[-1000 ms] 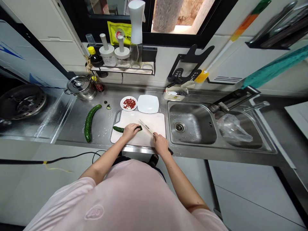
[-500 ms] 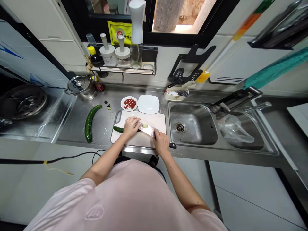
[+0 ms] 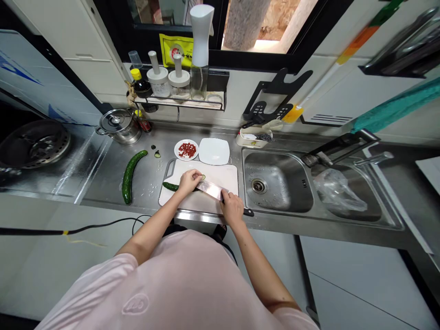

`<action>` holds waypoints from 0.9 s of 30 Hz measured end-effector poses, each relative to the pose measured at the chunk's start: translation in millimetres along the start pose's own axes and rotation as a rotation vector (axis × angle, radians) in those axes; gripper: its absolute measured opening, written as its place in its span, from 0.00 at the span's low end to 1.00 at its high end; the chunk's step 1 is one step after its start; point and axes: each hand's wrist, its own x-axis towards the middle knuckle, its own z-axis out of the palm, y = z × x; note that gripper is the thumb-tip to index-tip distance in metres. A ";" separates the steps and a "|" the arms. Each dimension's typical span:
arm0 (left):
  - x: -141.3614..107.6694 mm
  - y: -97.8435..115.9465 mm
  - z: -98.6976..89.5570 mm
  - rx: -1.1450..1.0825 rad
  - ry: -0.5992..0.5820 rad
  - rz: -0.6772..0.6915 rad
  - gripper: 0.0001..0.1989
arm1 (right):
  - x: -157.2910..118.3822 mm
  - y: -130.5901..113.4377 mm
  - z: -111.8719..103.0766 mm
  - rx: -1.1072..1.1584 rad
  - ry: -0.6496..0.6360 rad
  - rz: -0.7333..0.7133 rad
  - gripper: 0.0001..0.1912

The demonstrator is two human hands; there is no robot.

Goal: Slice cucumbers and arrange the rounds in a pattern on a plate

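Cucumber piece [image 3: 170, 186] lies on a white cutting board [image 3: 227, 176], its dark skinned end showing at 9 o'clock from the left hand [image 3: 189, 181]. Left hand curled, fingers pressed down on top, holding the piece against the board. Pale cut slice [image 3: 202, 177] just past the fingertips, at 2 o'clock from them, beside the flat of a kitchen knife [image 3: 212, 189]. Right hand [image 3: 232, 209] closed round the knife where blade meets black handle. Blade points toward 10 o'clock, its tip by the cucumber; handle runs out past the board edge toward 4 o'clock.

Board sits on a stainless steel table [image 3: 103, 192]. From the board: curved whole cucumber [image 3: 129, 176] at 9 o'clock, lying on the steel; cut cucumber bits [image 3: 157, 155] at 10 o'clock; small round plate [image 3: 177, 150] of chopped red pieces [image 3: 187, 150] and white square plate [image 3: 213, 151] at 12 o'clock; steel sink [image 3: 271, 169] at 3 o'clock, plastic bag [image 3: 335, 190] in its far basin.
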 end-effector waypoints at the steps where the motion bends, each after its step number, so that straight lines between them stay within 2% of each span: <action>1: 2.9 -5.7 -0.7 -0.029 0.046 -0.081 0.09 | -0.3 2.2 0.7 0.006 -0.007 0.009 0.24; 4: 14.0 -24.6 -8.5 -0.030 0.143 -0.232 0.08 | -1.5 8.8 2.4 0.022 -0.022 0.051 0.23; 8: 28.7 -48.3 -23.7 0.104 0.225 -0.412 0.10 | -2.9 14.5 5.0 0.041 -0.014 0.093 0.22; 12: 39.1 -67.4 -30.9 0.172 0.257 -0.525 0.10 | -2.8 16.4 7.7 0.058 -0.005 0.094 0.21; 17: 50.5 -81.8 -32.8 0.217 0.261 -0.546 0.09 | -1.7 14.9 9.2 0.075 -0.008 0.097 0.21; 27: 61.6 -80.6 -35.1 0.383 0.250 -0.387 0.12 | -0.8 15.3 6.0 0.088 -0.034 0.113 0.21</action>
